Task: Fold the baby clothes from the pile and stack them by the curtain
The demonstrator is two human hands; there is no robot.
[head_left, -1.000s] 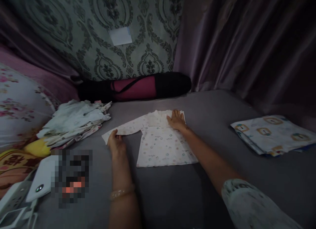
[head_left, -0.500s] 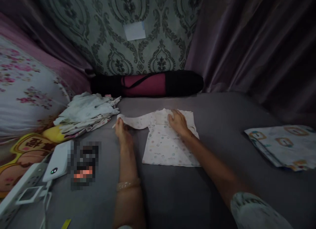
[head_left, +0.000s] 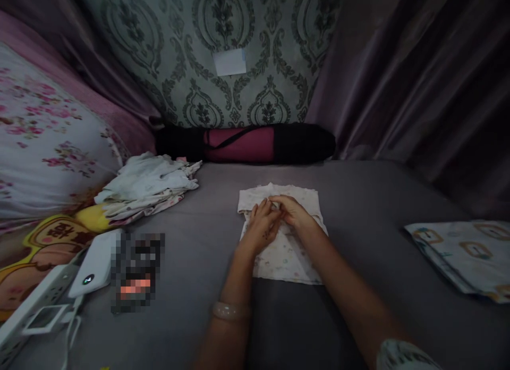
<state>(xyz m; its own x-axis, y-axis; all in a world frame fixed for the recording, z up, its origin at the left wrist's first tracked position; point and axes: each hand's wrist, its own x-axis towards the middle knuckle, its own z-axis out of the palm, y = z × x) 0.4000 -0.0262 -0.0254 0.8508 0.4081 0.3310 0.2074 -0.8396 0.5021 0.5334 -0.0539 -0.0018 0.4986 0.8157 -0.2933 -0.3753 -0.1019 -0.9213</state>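
Observation:
A small white printed shirt [head_left: 285, 261] lies flat on the grey bed sheet [head_left: 191, 253], with both sleeves folded in across its upper part. On the middle of the shirt rests my left hand [head_left: 263, 226], its fingers spread a little over the cloth. My right hand [head_left: 290, 209] meets it from the right, thumb and fingers pinched together at the sleeve cloth near the shirt's centre. The two hands are nearly touching. Between them, the fingertips partly hide the folded cloth.
Rumpled clothes [head_left: 151, 181] are piled at the left, near a floral pillow [head_left: 51, 136]. A white power bank [head_left: 95, 263], a power strip [head_left: 35, 301] and a blurred item lie nearer. A black-and-pink bag [head_left: 243, 144] lies behind; folded cloth [head_left: 466, 253] is at the right.
My left hand has brought the outstretched left sleeve inward over the shirt. My right hand has shifted slightly down and its fingers have closed together. The view has tilted a little.

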